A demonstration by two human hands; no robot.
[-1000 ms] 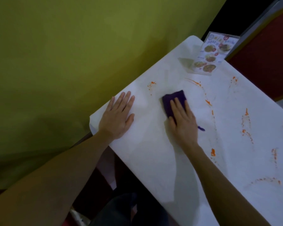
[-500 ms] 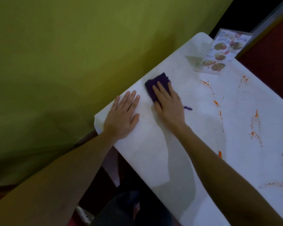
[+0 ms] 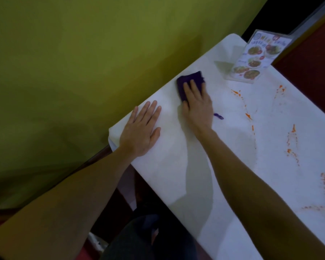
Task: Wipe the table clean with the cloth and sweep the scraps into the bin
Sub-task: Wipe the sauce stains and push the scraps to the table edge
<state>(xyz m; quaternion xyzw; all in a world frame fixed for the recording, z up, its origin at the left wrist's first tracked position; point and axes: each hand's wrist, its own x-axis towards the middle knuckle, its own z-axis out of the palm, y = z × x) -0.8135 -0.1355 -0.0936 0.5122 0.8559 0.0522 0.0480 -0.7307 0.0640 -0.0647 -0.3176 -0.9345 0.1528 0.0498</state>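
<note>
A folded dark purple cloth (image 3: 190,81) lies on the white table (image 3: 176,175) close to its wall-side edge. My right hand (image 3: 197,104) presses flat on the cloth with straight fingers, covering its near half. My left hand (image 3: 141,134) rests flat on the table's near corner, fingers spread, holding nothing. Orange sauce smears and scraps (image 3: 249,115) streak the table to the right of the cloth. A loose purple thread (image 3: 219,116) lies just right of my right wrist. No bin is in view.
A standing menu card (image 3: 255,59) with food pictures sits at the table's far corner, just beyond the cloth. A green wall (image 3: 83,62) runs along the table's left edge. More orange smears (image 3: 292,141) spread over the right side. A dark seat (image 3: 143,241) shows below the table.
My right hand has slid the cloth along the wall-side edge, over the orange spot there and on toward the menu card. My left hand has stayed flat on the corner.
</note>
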